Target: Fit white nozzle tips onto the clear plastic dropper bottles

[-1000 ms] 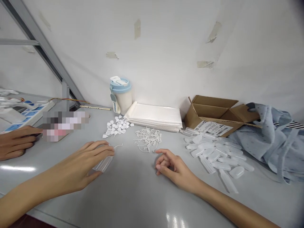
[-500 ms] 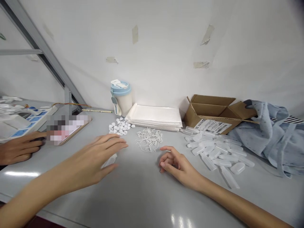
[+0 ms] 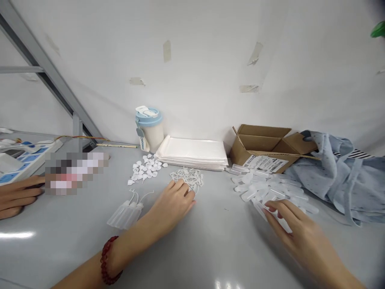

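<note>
On the grey tabletop [image 3: 207, 249], tangled tubes [image 3: 189, 176] at the left hand [image 3: 173, 205] could be pulled out clumped, and heaped bottles [image 3: 261, 188] at the right hand [image 3: 300, 228] scattered by nudging; neither grip can be told.

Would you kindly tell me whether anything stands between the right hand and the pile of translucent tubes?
Nothing visible does: the right hand is at the near edge of the tube pile, with the cardboard box beyond.
</note>
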`<state>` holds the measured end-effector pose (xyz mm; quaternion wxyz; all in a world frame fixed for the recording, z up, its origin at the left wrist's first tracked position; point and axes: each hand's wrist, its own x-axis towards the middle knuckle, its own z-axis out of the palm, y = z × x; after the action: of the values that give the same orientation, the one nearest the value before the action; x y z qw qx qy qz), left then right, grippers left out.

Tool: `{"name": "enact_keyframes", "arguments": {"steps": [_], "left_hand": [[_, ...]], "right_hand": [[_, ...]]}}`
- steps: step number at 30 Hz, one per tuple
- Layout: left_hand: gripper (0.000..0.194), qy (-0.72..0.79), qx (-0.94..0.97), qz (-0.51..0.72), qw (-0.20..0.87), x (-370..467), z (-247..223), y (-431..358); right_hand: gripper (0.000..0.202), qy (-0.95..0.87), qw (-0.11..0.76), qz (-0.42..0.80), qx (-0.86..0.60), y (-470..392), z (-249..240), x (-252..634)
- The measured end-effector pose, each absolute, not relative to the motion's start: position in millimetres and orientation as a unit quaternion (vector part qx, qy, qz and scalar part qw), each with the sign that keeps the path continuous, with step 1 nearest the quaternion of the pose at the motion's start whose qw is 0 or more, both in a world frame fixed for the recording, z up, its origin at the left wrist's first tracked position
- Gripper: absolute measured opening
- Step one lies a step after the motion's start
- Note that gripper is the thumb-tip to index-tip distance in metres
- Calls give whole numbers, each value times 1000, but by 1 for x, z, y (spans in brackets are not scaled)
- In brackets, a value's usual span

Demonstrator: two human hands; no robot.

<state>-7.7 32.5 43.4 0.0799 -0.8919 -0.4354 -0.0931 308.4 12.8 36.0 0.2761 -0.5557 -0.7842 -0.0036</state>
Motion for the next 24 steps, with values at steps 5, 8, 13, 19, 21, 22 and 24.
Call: {"name": "enact_keyframes", "arguments": {"steps": [5, 8, 13, 19, 21, 22, 24], "left_hand": [[24, -426, -893, -139, 47, -9, 35, 29], [21, -424, -885, -190, 28, -9, 34, 26], [18, -437, -850, -295, 2, -9, 37, 24], [16, -465, -794, -385, -75, -8, 47, 18], [13, -495, -754, -405, -147, -7, 52, 16], [12, -514, -726, -412, -198, -7, 55, 15], [11, -546, -665, -413, -301, -7, 59, 13]], "right_hand": [[41, -747, 171, 18, -643, 14, 33, 329], [42, -724, 136, 62, -673, 17, 28, 334], [43, -714, 137, 83, -682, 22, 19, 350], [33, -701, 88, 164, -688, 29, 24, 372], [31, -688, 106, 170, -697, 29, 33, 373], [32, -681, 126, 175, -699, 28, 38, 372], [36, -672, 172, 184, -696, 27, 50, 369]]}}
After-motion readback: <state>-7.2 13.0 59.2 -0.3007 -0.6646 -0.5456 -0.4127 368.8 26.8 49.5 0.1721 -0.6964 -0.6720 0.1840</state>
